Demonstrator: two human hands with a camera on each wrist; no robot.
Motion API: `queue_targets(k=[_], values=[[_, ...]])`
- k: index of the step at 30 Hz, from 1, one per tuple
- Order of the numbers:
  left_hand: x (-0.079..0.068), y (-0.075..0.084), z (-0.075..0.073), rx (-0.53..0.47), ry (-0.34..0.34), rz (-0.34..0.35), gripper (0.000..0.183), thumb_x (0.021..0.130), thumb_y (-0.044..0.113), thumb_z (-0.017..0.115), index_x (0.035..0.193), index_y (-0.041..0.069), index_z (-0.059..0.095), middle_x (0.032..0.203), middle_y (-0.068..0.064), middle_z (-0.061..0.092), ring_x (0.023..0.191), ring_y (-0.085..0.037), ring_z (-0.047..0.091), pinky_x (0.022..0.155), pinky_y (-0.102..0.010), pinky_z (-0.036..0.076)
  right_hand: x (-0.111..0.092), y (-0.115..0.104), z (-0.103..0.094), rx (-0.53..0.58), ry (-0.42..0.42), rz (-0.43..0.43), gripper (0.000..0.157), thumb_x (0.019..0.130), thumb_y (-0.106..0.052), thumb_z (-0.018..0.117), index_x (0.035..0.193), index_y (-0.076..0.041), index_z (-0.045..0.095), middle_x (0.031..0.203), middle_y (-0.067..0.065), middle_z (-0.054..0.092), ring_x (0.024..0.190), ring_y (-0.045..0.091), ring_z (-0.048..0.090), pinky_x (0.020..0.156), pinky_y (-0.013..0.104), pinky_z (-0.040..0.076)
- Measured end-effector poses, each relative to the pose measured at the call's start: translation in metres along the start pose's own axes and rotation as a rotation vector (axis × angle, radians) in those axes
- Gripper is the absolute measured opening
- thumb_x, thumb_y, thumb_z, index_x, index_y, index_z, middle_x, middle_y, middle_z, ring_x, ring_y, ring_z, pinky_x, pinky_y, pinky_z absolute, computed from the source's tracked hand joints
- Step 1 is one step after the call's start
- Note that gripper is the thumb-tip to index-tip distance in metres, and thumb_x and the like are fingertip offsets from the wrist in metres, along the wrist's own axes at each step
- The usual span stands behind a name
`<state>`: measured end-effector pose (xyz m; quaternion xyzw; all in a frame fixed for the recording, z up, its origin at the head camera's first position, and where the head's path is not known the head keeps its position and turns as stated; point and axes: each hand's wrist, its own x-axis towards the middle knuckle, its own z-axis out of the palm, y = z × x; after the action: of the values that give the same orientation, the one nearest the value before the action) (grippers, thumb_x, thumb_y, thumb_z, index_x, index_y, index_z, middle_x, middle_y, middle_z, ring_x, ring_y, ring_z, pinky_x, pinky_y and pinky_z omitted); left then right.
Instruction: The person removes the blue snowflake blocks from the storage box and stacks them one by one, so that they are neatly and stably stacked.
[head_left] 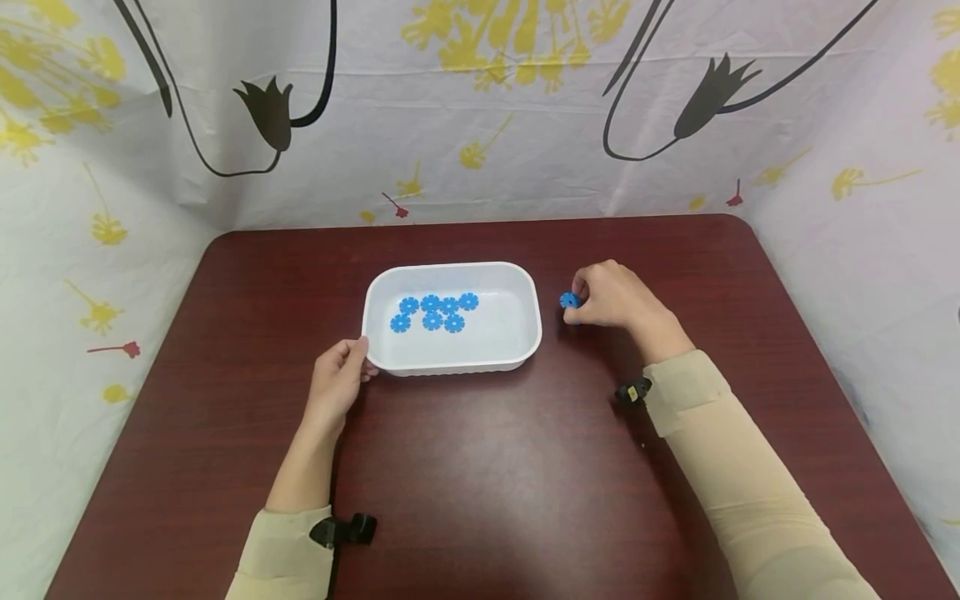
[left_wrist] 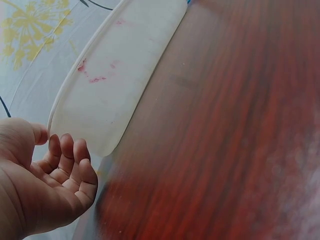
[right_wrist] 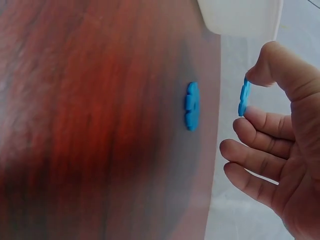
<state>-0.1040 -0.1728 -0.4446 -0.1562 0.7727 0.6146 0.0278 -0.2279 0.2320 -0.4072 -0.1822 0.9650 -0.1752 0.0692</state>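
A white rectangular plastic tray (head_left: 450,364) stands on the table with several blue notched discs (head_left: 432,320) lying flat in its left and middle part. My left hand (head_left: 337,379) holds the tray's near left corner, thumb at the rim and curled fingers against the outer wall, as the left wrist view shows too. To the right of the tray, my right hand (head_left: 611,296) pinches a single blue disc (right_wrist: 244,96) on edge between thumb and index finger, above the table. Below it another blue disc (right_wrist: 191,106) rests on the tabletop, mostly hidden by the hand in the head view.
The dark red-brown wooden table (head_left: 480,467) has rounded far corners. A white cloth (head_left: 480,167) with yellow and grey plant prints hangs behind it and at both sides. Black camera mounts (head_left: 352,530) sit on both sleeved wrists.
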Motion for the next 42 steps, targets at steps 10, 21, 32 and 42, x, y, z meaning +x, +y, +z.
queue_targets(k=[10,21,32,42], values=[[0.000,0.000,-0.001,-0.007,0.006,0.000,0.039,0.107,0.030,0.051,0.110,-0.007,0.062,0.081,-0.004,0.062,0.075,-0.011,0.061,0.071,-0.022,0.052,-0.001,0.004,0.007,-0.016,-0.027,0.012,0.031,0.069,-0.030,0.078,0.087,-0.006,0.069,0.076,0.004,0.063,0.069,0.022,0.055,0.064,0.037,0.046],[0.000,0.000,0.000,0.001,0.004,-0.006,0.040,0.107,0.031,0.050,0.111,-0.007,0.063,0.082,-0.004,0.063,0.075,-0.011,0.061,0.072,-0.023,0.053,0.000,0.011,0.016,-0.046,-0.060,0.035,0.032,0.070,-0.033,0.080,0.085,-0.007,0.069,0.073,0.004,0.062,0.067,0.022,0.055,0.063,0.037,0.045],[0.001,0.000,0.000,-0.011,0.002,-0.002,0.039,0.107,0.030,0.051,0.111,-0.007,0.063,0.081,-0.004,0.063,0.074,-0.011,0.061,0.071,-0.022,0.052,0.001,0.014,0.018,-0.060,-0.068,0.041,0.032,0.070,-0.033,0.081,0.084,-0.007,0.070,0.073,0.004,0.062,0.068,0.023,0.055,0.064,0.038,0.046],[0.000,0.002,0.000,-0.003,-0.001,-0.011,0.040,0.107,0.032,0.051,0.111,-0.006,0.063,0.083,-0.007,0.063,0.076,-0.012,0.061,0.072,-0.023,0.053,0.001,0.013,0.018,-0.046,-0.069,0.036,0.030,0.070,-0.032,0.081,0.084,-0.007,0.070,0.074,0.004,0.062,0.069,0.022,0.056,0.065,0.038,0.046]])
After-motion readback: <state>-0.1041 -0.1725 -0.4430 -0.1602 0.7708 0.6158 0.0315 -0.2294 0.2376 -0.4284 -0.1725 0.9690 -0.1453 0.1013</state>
